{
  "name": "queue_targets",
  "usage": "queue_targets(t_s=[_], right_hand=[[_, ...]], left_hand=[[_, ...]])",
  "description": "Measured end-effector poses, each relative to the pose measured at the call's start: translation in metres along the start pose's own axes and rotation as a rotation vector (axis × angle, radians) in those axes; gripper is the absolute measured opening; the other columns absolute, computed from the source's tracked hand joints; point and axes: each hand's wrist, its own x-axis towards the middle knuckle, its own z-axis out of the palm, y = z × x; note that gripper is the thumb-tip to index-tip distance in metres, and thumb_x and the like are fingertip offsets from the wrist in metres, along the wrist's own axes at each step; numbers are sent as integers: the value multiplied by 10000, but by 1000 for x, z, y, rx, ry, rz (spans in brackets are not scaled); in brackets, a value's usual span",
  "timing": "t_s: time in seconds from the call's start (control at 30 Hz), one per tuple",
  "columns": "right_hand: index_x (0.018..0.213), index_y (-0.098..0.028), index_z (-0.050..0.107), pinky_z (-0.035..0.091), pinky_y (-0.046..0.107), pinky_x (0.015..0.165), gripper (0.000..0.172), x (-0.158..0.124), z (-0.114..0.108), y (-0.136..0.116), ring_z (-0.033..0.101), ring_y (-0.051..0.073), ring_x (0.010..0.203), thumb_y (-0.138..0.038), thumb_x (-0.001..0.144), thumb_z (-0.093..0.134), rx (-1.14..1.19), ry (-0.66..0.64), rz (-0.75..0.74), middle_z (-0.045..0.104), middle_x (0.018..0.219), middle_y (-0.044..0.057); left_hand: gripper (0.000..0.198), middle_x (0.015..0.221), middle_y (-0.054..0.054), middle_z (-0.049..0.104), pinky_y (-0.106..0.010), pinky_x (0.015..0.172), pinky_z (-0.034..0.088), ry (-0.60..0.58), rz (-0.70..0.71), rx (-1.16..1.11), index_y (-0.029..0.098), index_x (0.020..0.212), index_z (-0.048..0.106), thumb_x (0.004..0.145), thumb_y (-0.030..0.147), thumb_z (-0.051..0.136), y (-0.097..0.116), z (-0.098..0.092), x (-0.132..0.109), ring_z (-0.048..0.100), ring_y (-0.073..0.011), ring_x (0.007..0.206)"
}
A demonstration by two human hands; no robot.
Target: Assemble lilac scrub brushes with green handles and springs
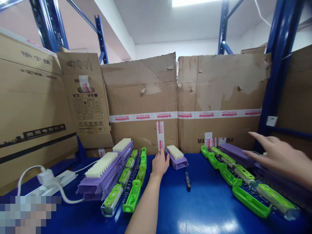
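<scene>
My left hand [160, 163] reaches to the far middle of the blue surface, fingers stretched forward. Its thumb side is right beside a purple block with cream bristles [175, 155]; whether they touch I cannot tell. A screwdriver with a dark handle [188, 181] lies just in front of that block. On the right, my right hand [280, 154] hovers with index finger and thumb spread, holding nothing visible. Below and left of it lies a row of purple blocks [235, 153], partly hidden by the hand. Alongside run clear-cased green parts [243, 174] and bright green curved pieces [226, 174].
Stacked purple brush blocks [102, 177] stand on the left, beside more green pieces [135, 195] and clear-cased parts [113, 198]. A white power strip [64, 178] with cables sits further left. Cardboard panels [146, 97] and blue rack posts [280, 65] enclose the blue surface [180, 211].
</scene>
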Motion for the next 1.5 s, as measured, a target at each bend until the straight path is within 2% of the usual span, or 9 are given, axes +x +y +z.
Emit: queue_targets(t_s=[0.1, 0.23, 0.43, 0.67, 0.93, 1.13, 1.23, 1.37, 1.5], right_hand=[[1332, -198, 438, 432, 373, 703, 605, -8, -10, -79, 580, 299, 972, -536, 830, 417, 91, -117, -149, 592, 1141, 161], [1323, -118, 433, 422, 354, 849, 537, -26, 16, -162, 544, 271, 1088, -395, 865, 392, 270, -270, -232, 573, 1201, 165], [1401, -123, 323, 398, 393, 889, 622, -58, 62, -226, 515, 311, 1134, -443, 872, 392, 387, -525, -189, 540, 1229, 179], [1417, -124, 277, 384, 427, 883, 698, -52, 66, -243, 512, 334, 1140, -510, 850, 406, 486, -585, -179, 528, 1262, 192], [1420, -143, 280, 366, 376, 921, 568, -54, 80, -233, 485, 265, 1190, -432, 934, 234, 568, -503, -119, 530, 1292, 153], [1380, -104, 362, 365, 408, 904, 524, -47, 88, -217, 461, 297, 1175, -359, 935, 257, 377, -354, -128, 518, 1276, 176], [1356, -102, 396, 366, 407, 876, 492, -46, 90, -211, 476, 301, 1130, -301, 914, 309, 283, -300, -153, 547, 1215, 174], [1294, -128, 467, 363, 391, 851, 438, -45, 81, -209, 501, 285, 1067, -244, 890, 345, 214, -219, -204, 575, 1142, 157], [1198, -157, 548, 367, 381, 858, 376, -46, 52, -209, 512, 269, 1037, -237, 884, 357, 238, -105, -284, 584, 1117, 143]], left_hand=[[312, 1096, -123, 619, -290, 767, 445, -1, -9, -10, 170, 1164, 439, 914, 334, 353, 1, -1, 0, 603, -221, 1015], [304, 1116, -122, 612, -284, 769, 441, -12, -22, -40, 177, 1161, 439, 917, 332, 346, 1, -3, 0, 603, -215, 1017], [292, 1124, -115, 612, -278, 767, 448, -16, -27, -43, 180, 1149, 445, 920, 324, 337, 2, -4, 0, 607, -206, 1016], [267, 1112, -98, 626, -283, 751, 456, -2, -23, -52, 184, 1122, 463, 926, 297, 321, 0, -3, 2, 621, -202, 988], [326, 1157, -72, 607, -293, 829, 455, 0, 113, -141, 218, 1150, 443, 922, 420, 326, 3, -8, -4, 598, -201, 1044], [577, 1256, -106, 484, -334, 909, 451, -15, 279, -79, 215, 1291, 391, 816, 529, 488, 11, -9, -7, 539, -242, 1120], [591, 1228, -100, 467, -353, 905, 458, -27, 310, -44, 231, 1295, 419, 802, 547, 501, 13, -9, -8, 544, -249, 1096], [537, 1191, -93, 475, -345, 906, 457, -21, 304, -35, 234, 1251, 466, 809, 538, 501, 11, -8, -7, 544, -240, 1082], [509, 1179, -92, 477, -347, 890, 466, -20, 293, -25, 233, 1232, 477, 815, 525, 497, 10, -6, -6, 550, -240, 1070]])
